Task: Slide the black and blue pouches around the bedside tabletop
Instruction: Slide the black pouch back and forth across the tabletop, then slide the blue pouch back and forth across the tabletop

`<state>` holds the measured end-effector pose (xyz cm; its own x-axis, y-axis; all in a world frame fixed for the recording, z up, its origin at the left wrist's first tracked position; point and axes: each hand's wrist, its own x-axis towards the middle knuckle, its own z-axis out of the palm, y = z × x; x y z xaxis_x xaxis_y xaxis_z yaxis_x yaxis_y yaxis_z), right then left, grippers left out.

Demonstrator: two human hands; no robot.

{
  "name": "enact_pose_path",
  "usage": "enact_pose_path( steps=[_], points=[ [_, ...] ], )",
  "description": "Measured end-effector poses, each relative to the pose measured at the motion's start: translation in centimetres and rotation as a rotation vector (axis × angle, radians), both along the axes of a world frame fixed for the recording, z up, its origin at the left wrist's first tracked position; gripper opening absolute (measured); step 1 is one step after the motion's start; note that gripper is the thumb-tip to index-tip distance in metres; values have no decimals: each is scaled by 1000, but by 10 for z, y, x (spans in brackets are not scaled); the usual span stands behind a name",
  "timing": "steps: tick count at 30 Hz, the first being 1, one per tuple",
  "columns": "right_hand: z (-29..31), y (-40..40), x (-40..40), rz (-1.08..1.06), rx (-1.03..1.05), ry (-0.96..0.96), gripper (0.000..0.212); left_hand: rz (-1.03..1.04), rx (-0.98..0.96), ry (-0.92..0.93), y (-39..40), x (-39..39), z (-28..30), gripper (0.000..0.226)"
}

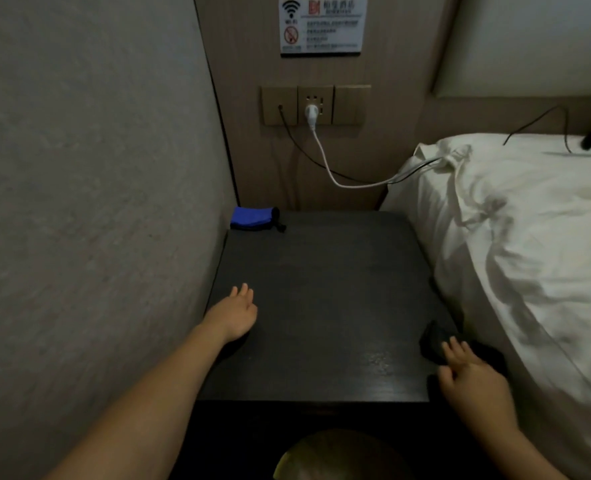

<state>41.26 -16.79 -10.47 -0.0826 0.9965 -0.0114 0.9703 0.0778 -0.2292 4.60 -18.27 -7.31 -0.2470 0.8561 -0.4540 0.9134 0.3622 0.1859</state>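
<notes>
A blue pouch (252, 218) with a black drawstring end lies at the far left corner of the dark bedside tabletop (322, 289), against the wall. A black pouch (434, 341) lies at the near right edge, beside the bed. My right hand (471, 379) rests flat with straight fingers on the black pouch, covering part of it. My left hand (237, 315) lies open, palm down, on the tabletop's left side, well short of the blue pouch and holding nothing.
A grey wall (96, 202) borders the table on the left. A bed with white sheets (512, 254) presses against its right side. Behind, a socket panel (316, 105) holds a white plug and cables that trail onto the bed. A yellowish round object (339, 459) sits below the front edge.
</notes>
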Motion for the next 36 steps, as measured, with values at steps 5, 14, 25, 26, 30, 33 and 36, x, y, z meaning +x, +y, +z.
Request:
enact_pose_path(
  steps=[5,14,25,26,30,33,36],
  points=[
    [12,22,-57,38,-3,2,47,20,79,97,4,-2,1,50],
    [3,80,-182,297,68,5,49,49,432,125,63,-34,-3,48],
    [0,161,-254,417,107,5,48,-20,282,130,192,-68,-11,67],
    [1,169,-258,437,69,-14,51,-19,256,112,197,-70,-14,66],
    [4,199,-270,459,60,-29,55,-14,276,87,188,-68,-21,66],
    [2,217,-281,442,34,-58,54,-10,306,64,174,-66,-19,64],
    [8,233,-292,464,-35,-123,52,15,321,59,155,-60,-21,64]
  ],
)
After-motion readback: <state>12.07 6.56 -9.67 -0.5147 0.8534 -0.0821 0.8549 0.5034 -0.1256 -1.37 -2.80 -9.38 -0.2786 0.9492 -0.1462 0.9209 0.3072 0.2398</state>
